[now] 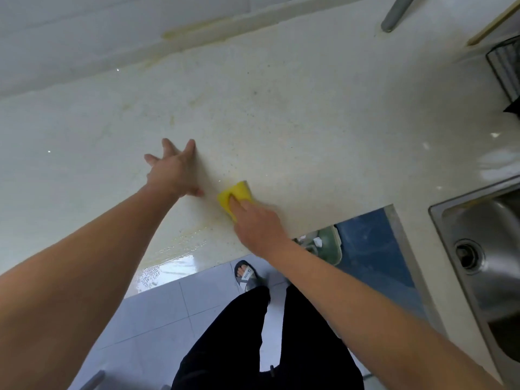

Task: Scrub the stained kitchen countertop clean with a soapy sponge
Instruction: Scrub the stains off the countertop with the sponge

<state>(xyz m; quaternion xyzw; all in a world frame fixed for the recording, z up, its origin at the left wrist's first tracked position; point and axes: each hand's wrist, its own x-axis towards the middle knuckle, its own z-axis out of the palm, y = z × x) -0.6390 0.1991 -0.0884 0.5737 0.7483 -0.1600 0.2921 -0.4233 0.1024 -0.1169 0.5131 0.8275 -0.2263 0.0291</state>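
A pale speckled countertop [309, 130] fills the view, with yellowish stains toward the back wall and soapy wet patches near its front edge. My right hand [257, 223] presses a yellow sponge [235, 197] flat onto the counter close to the front edge, fingers on top of it. My left hand [173, 171] rests flat on the counter just left of the sponge, fingers spread, holding nothing.
A steel sink [484, 266] with a drain sits at the right. A dark ribbed container [506, 71] stands at the far right, and a grey metal pole [394, 15] rises at the back. Below the counter edge are tiled floor, my legs and a sandalled foot [247, 274].
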